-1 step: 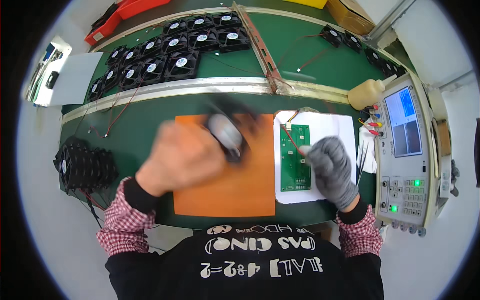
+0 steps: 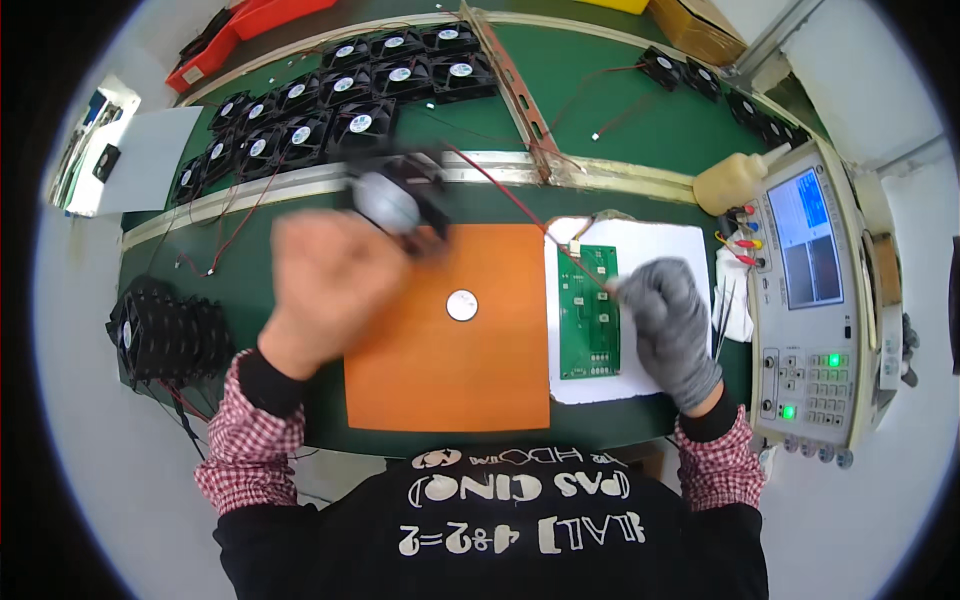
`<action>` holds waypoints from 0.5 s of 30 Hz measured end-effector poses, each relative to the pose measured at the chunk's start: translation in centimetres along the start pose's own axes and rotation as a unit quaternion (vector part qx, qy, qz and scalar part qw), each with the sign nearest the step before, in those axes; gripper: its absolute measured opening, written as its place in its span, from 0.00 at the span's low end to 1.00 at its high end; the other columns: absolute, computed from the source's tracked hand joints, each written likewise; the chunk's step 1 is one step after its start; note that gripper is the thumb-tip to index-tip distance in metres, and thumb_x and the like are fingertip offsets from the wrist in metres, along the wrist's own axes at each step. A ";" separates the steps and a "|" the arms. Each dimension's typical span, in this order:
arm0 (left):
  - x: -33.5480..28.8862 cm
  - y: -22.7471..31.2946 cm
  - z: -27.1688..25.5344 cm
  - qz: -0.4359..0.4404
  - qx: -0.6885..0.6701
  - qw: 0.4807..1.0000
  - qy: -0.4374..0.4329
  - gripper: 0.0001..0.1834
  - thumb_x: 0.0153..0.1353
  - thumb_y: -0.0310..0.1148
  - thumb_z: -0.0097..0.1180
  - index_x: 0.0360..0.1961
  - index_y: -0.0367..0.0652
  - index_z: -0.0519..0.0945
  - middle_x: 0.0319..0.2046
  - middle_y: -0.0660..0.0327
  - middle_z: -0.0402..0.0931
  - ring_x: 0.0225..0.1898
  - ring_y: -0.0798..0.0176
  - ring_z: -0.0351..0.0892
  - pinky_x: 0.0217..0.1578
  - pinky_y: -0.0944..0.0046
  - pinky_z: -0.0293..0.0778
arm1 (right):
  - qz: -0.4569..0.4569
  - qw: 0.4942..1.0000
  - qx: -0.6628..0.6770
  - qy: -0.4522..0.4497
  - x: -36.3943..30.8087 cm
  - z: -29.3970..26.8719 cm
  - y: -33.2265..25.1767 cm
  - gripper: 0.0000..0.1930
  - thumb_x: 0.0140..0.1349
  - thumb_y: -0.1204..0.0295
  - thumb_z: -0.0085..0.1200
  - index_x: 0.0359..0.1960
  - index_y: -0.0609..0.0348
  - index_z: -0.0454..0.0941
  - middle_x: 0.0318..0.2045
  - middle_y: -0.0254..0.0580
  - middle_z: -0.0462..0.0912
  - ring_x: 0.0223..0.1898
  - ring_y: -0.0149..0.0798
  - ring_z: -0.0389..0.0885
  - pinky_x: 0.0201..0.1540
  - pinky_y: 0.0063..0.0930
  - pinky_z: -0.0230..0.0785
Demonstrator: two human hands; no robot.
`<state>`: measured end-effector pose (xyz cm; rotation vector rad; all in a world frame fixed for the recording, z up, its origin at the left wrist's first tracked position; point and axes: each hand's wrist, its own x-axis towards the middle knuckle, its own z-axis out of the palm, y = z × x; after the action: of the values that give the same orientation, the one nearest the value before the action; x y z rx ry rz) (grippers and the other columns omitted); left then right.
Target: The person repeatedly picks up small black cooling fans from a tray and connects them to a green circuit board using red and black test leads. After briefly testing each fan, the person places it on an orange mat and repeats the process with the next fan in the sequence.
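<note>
Blurred by motion, my bare left hand (image 2: 335,285) grips a black cooling fan (image 2: 425,200) with a pale round hub, over the far left corner of the orange mat (image 2: 450,385). A red wire (image 2: 505,190) runs taut from near the fan to my right hand (image 2: 663,325). That hand wears a grey glove and pinches the wire's end above the right edge of a green circuit board (image 2: 588,345). The board lies on a white pad (image 2: 650,235). On the orange mat sits a small white disc (image 2: 461,305) with a dark rim.
Rows of black fans (image 2: 345,85) lie on the far shelf beyond a metal rail. A fan stack (image 2: 165,335) stands at left. At right are a test instrument (image 2: 815,300) with a lit screen, a cream bottle (image 2: 730,185), a white cloth (image 2: 735,310) and tweezers (image 2: 722,310).
My left hand has carried the fan up and left, baring the white disc on the mat. The red wire now stretches in a longer line. My right hand has barely moved.
</note>
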<state>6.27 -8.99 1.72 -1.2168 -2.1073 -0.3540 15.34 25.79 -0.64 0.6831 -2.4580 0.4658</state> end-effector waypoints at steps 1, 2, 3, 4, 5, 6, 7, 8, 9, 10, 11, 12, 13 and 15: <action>0.6 -1.1 -0.1 -0.095 0.018 0.994 0.051 0.10 0.44 0.20 0.62 0.29 0.38 0.75 0.30 0.59 0.69 0.31 0.55 0.70 0.32 0.57 0.62 | 0.020 0.999 -0.040 -0.017 0.3 -0.4 0.5 0.17 0.48 0.82 0.57 0.41 0.50 0.79 0.36 0.41 0.72 0.36 0.47 0.75 0.37 0.39 0.71; 0.9 -1.5 0.1 -0.158 0.082 0.976 0.123 0.08 0.48 0.19 0.62 0.30 0.36 0.75 0.31 0.57 0.68 0.33 0.54 0.69 0.32 0.59 0.63 | 0.030 0.995 -0.090 -0.026 0.9 -0.8 0.7 0.14 0.48 0.79 0.57 0.39 0.51 0.80 0.34 0.41 0.73 0.36 0.47 0.74 0.37 0.39 0.70; 1.0 -1.1 -0.4 -0.167 0.055 0.974 0.144 0.10 0.49 0.18 0.63 0.32 0.34 0.76 0.32 0.56 0.68 0.34 0.54 0.69 0.32 0.60 0.64 | 0.059 0.995 -0.076 -0.020 0.8 -0.6 0.8 0.13 0.49 0.79 0.57 0.38 0.51 0.82 0.33 0.41 0.74 0.36 0.47 0.75 0.36 0.39 0.71; 0.3 0.0 -0.4 -0.168 0.054 0.977 0.119 0.11 0.52 0.16 0.60 0.38 0.33 0.76 0.35 0.55 0.68 0.36 0.54 0.69 0.35 0.62 0.66 | 0.088 0.994 -0.060 -0.013 0.4 -0.3 0.8 0.12 0.50 0.79 0.58 0.37 0.52 0.83 0.31 0.41 0.76 0.35 0.47 0.75 0.36 0.38 0.71; -0.3 1.3 0.1 -0.161 0.006 0.981 0.106 0.10 0.50 0.17 0.61 0.34 0.35 0.77 0.34 0.56 0.68 0.35 0.54 0.69 0.33 0.60 0.65 | 0.166 0.983 0.078 0.001 -0.1 0.2 0.8 0.09 0.51 0.79 0.61 0.35 0.55 0.85 0.29 0.42 0.78 0.34 0.44 0.78 0.35 0.35 0.72; -0.6 2.8 0.7 -0.154 -0.042 0.983 0.092 0.09 0.48 0.19 0.63 0.31 0.37 0.77 0.32 0.58 0.68 0.33 0.55 0.69 0.32 0.58 0.65 | 0.234 0.945 0.227 -0.012 -0.4 0.4 0.7 0.07 0.53 0.79 0.63 0.35 0.58 0.85 0.30 0.43 0.80 0.32 0.41 0.80 0.36 0.30 0.73; -0.8 4.2 1.0 -0.114 -0.073 0.990 0.038 0.09 0.47 0.21 0.64 0.30 0.39 0.77 0.32 0.59 0.68 0.33 0.56 0.68 0.32 0.58 0.64 | 0.293 0.910 0.291 -0.010 -0.3 0.7 0.4 0.06 0.54 0.79 0.63 0.35 0.60 0.84 0.31 0.42 0.81 0.32 0.38 0.80 0.38 0.28 0.73; -0.9 5.5 1.2 -0.075 -0.101 0.992 -0.015 0.10 0.45 0.23 0.65 0.29 0.41 0.78 0.32 0.60 0.67 0.32 0.57 0.68 0.32 0.59 0.63 | 0.347 0.868 0.355 -0.008 -0.4 0.9 0.2 0.05 0.55 0.79 0.63 0.35 0.62 0.84 0.32 0.41 0.81 0.32 0.36 0.81 0.39 0.27 0.74; -0.6 6.5 1.5 -0.059 -0.113 0.990 -0.056 0.10 0.43 0.24 0.65 0.28 0.43 0.78 0.31 0.61 0.67 0.32 0.57 0.67 0.33 0.59 0.62 | 0.316 0.892 0.323 -0.013 -0.6 0.9 0.4 0.06 0.56 0.80 0.62 0.36 0.62 0.84 0.32 0.40 0.81 0.32 0.34 0.81 0.40 0.26 0.74; -0.6 7.2 1.4 -0.047 -0.120 0.987 -0.100 0.11 0.42 0.26 0.66 0.28 0.44 0.78 0.30 0.62 0.66 0.32 0.57 0.67 0.34 0.59 0.61 | 0.279 0.913 0.298 -0.021 -0.6 1.2 0.6 0.07 0.56 0.80 0.61 0.37 0.62 0.83 0.32 0.39 0.82 0.32 0.33 0.81 0.40 0.26 0.74; -0.6 7.5 1.6 -0.080 -0.170 0.975 -0.118 0.12 0.40 0.27 0.69 0.27 0.44 0.77 0.30 0.62 0.65 0.34 0.56 0.66 0.36 0.57 0.60 | 0.240 0.931 0.272 -0.029 -0.6 1.4 0.6 0.08 0.57 0.81 0.61 0.39 0.62 0.83 0.32 0.37 0.82 0.32 0.31 0.81 0.41 0.26 0.75; -0.6 7.0 2.1 -0.094 -0.221 0.966 -0.100 0.18 0.36 0.30 0.72 0.30 0.44 0.77 0.32 0.61 0.67 0.37 0.55 0.66 0.37 0.55 0.59 | 0.261 0.916 0.303 -0.028 -0.7 1.3 0.5 0.09 0.57 0.81 0.61 0.40 0.62 0.83 0.32 0.37 0.81 0.33 0.31 0.81 0.41 0.26 0.75; -0.2 6.5 2.0 -0.114 -0.242 0.958 -0.107 0.26 0.34 0.32 0.74 0.37 0.43 0.76 0.36 0.60 0.68 0.40 0.53 0.66 0.41 0.54 0.60 | 0.281 0.899 0.336 -0.025 -0.9 1.4 0.4 0.10 0.56 0.82 0.61 0.41 0.62 0.82 0.32 0.37 0.81 0.34 0.31 0.81 0.42 0.26 0.75; 0.6 5.9 1.9 -0.147 -0.269 0.945 -0.118 0.38 0.31 0.35 0.78 0.48 0.43 0.73 0.44 0.57 0.69 0.47 0.49 0.66 0.47 0.53 0.61 | 0.321 0.869 0.375 -0.025 -0.7 1.8 -0.2 0.10 0.57 0.82 0.60 0.41 0.59 0.82 0.34 0.39 0.81 0.35 0.34 0.81 0.41 0.27 0.75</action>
<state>10.28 -4.46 0.17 -1.2818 -2.5031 -1.0172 15.18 25.03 -2.45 0.1007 -2.4682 1.7322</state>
